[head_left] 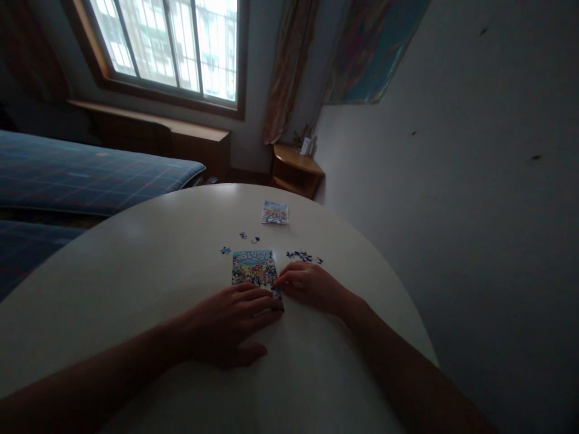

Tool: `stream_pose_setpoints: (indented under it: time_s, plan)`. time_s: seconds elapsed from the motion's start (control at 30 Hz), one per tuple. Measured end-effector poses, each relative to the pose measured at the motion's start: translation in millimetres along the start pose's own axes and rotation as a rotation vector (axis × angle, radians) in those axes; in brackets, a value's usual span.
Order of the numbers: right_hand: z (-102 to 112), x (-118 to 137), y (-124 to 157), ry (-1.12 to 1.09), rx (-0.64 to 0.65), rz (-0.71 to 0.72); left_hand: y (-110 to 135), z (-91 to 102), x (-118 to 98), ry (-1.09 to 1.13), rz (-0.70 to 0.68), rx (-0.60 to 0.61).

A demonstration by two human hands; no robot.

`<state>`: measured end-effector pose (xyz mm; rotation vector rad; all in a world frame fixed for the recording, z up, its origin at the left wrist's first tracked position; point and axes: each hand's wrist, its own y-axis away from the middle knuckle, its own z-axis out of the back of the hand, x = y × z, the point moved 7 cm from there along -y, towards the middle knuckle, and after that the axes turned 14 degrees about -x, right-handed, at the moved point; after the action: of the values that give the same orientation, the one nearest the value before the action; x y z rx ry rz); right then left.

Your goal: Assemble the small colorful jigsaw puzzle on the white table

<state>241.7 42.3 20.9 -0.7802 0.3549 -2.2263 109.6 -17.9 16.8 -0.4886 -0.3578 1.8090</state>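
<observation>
A partly assembled jigsaw puzzle (pixel 253 265) with bright cartoon figures and lettering along its top lies on the white table. Across its lower part rests my left hand (pixel 237 322), fingers stretched out and lying flat, covering much of the bottom rows. At the puzzle's right edge, my right hand (pixel 307 284) has thumb and forefinger pinched on a small puzzle piece (pixel 274 289), mostly hidden by the fingertips. Just beyond the right hand is a small heap of loose puzzle pieces (pixel 304 257). A few single pieces (pixel 243 235) lie beyond the puzzle, another (pixel 225 250) to its left.
A small printed packet (pixel 274 213) lies near the far side of the round white table (pixel 149 253). Left of the table is a mattress with a plaid cover (pixel 90 175). A wooden corner shelf (pixel 296 160) stands behind, and a wall runs along the right.
</observation>
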Motion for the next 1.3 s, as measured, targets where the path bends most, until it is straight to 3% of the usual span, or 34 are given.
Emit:
stream_pose_setpoints:
  time_s: [0.3, 0.47, 0.63, 0.77, 0.9, 1.3]
  plan:
    - [7, 9, 1, 0.059, 0.048, 0.086, -1, 0.8, 0, 0.009, -0.002, 0.007]
    - [26, -5, 2, 0.151, -0.010, -0.018, 1, -1.7, 1, 0.001, 0.003, 0.033]
    - [56, -50, 12, 0.360, -0.148, -0.280, 2, -1.2, 1, 0.042, -0.005, 0.020]
    - [63, -77, 24, 0.380, -0.095, -0.371, 0, 1.1, 0, 0.056, 0.002, 0.011]
    - [59, -82, 28, 0.298, -0.026, -0.390, 0, 0.2, 1, 0.040, 0.023, 0.038]
    - [64, -83, 34, 0.198, 0.008, -0.502, 5, -6.5, 9, 0.030, 0.085, 0.139]
